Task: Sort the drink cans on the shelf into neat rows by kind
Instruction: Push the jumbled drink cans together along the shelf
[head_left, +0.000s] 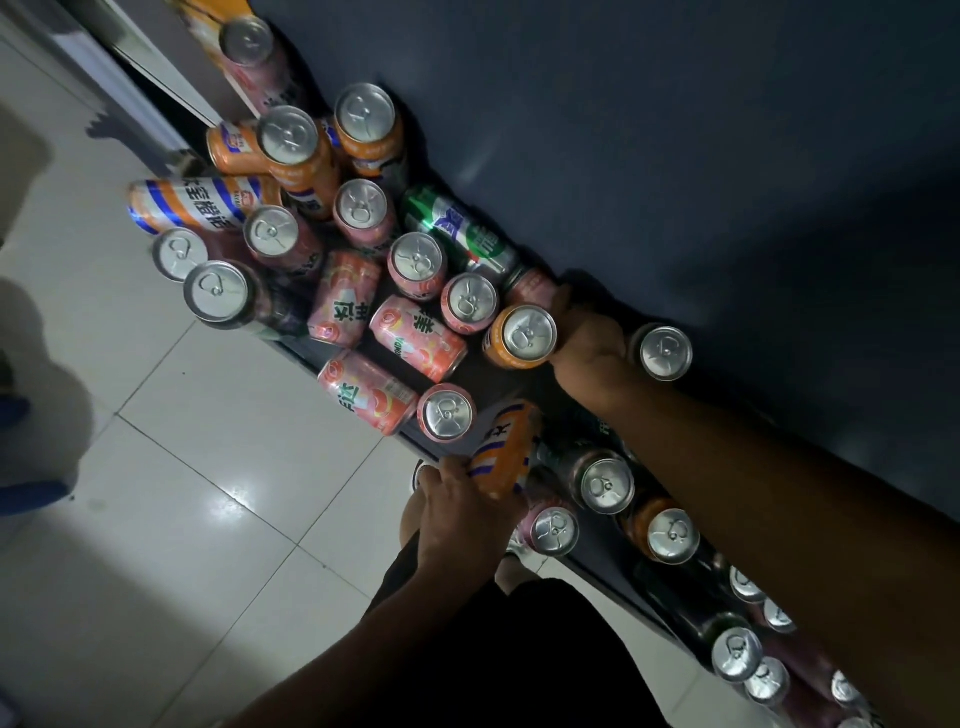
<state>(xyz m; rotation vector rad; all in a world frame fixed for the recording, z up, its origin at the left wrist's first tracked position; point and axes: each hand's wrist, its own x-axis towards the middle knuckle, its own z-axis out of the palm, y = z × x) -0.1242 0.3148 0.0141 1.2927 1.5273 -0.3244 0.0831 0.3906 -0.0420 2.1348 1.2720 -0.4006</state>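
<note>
Clutter sat at the shelf's (498, 382) left end. A fallen orange can (197, 203) lay flat at the front edge, pink cans (418, 338) lay on their sides among upright ones, and a green can (462, 234) lay flat near the back wall. Left hand (460, 512) gripped a held orange can (506, 452), tilted, at the front edge, just beside an upright pink can (447, 413). Right hand (587, 345) was curled against an upright orange can (522, 335); couldn't tell if it actually gripped it. My read: best to stand the held can base-down beside that orange one to seed the row. It needed a mid-body grip, a swing wide of the pink neighbour, and the flat cans righted after.
</note>
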